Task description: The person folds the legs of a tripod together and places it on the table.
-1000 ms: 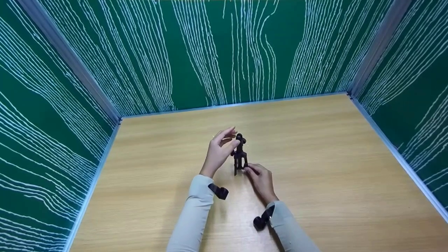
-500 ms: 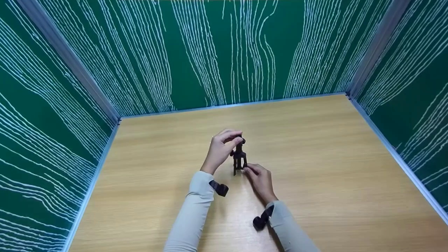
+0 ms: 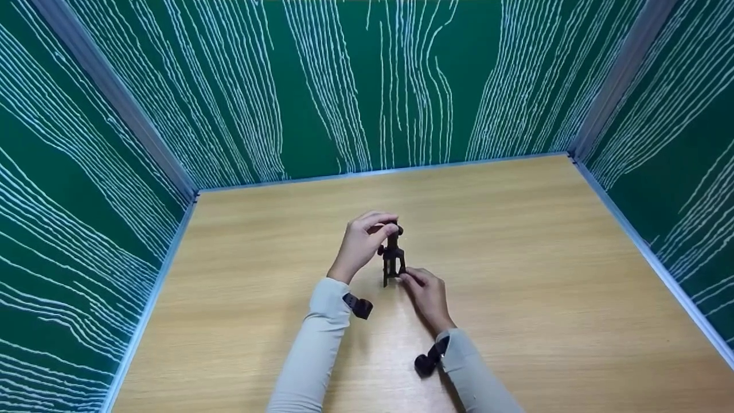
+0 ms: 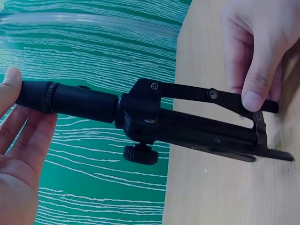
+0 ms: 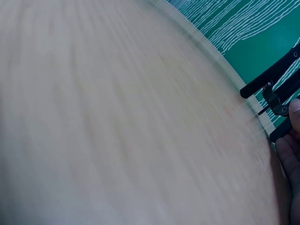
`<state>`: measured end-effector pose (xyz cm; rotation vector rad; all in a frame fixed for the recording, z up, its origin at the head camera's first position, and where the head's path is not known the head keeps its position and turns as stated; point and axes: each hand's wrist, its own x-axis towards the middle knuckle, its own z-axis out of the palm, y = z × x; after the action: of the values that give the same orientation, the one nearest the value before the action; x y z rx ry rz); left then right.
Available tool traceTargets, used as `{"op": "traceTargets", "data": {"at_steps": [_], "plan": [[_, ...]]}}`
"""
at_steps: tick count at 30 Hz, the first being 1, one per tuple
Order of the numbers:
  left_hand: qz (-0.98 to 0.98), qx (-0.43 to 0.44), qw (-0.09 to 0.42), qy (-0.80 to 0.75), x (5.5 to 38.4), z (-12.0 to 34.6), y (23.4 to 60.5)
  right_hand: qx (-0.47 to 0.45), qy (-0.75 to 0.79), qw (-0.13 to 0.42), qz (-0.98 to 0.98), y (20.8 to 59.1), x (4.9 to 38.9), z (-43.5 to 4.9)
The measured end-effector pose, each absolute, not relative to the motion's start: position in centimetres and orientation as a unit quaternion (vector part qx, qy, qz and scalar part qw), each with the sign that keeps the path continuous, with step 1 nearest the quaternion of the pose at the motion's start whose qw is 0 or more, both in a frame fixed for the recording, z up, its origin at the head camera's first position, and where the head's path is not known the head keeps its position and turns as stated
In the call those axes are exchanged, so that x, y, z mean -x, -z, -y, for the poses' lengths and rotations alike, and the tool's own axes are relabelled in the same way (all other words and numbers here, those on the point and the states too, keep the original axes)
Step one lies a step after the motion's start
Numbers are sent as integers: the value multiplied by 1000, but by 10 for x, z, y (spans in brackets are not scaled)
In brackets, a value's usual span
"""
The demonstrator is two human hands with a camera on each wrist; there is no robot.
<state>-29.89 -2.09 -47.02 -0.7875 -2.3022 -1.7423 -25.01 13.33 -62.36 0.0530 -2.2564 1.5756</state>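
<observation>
A small black tripod (image 3: pixel 392 252) stands upright on the wooden table, legs down and close together. My left hand (image 3: pixel 356 246) holds its top end, thumb on the near side and fingers beyond. In the left wrist view the tripod (image 4: pixel 136 110) shows a ribbed ring under the head, a side knob (image 4: pixel 140 154) and hinged leg braces. My right hand (image 3: pixel 427 295) pinches the lower part of one leg, thumb on top, just above the tabletop. Only the leg ends and a few right fingertips (image 5: pixel 294 112) appear at the edge of the right wrist view.
The wooden table (image 3: pixel 258 275) is bounded by green panels (image 3: pixel 315 86) with wavy white lines, at the back and both sides. Metal edging (image 3: pixel 378 173) runs along their base. Each wrist wears a black strapped camera (image 3: pixel 361 307).
My left fingers have come down and closed over the tripod's top, where a second ago they were spread beside it. The right hand keeps its pinch on the leg.
</observation>
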Motion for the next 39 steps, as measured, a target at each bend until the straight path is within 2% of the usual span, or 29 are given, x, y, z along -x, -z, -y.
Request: {"op": "traceTargets", "data": {"at_steps": [23, 31, 35, 39], "plan": [[798, 266, 66, 536, 298, 23, 464, -18, -562, 176, 808, 620, 252, -132], [778, 250, 86, 570, 300, 28, 467, -23, -547, 169, 820, 612, 255, -140], [767, 234, 89, 591, 302, 31, 470, -38, -528, 180, 829, 609, 258, -145], [763, 223, 94, 599, 304, 34, 474, -76, -495, 216, 838, 608, 261, -151]]}}
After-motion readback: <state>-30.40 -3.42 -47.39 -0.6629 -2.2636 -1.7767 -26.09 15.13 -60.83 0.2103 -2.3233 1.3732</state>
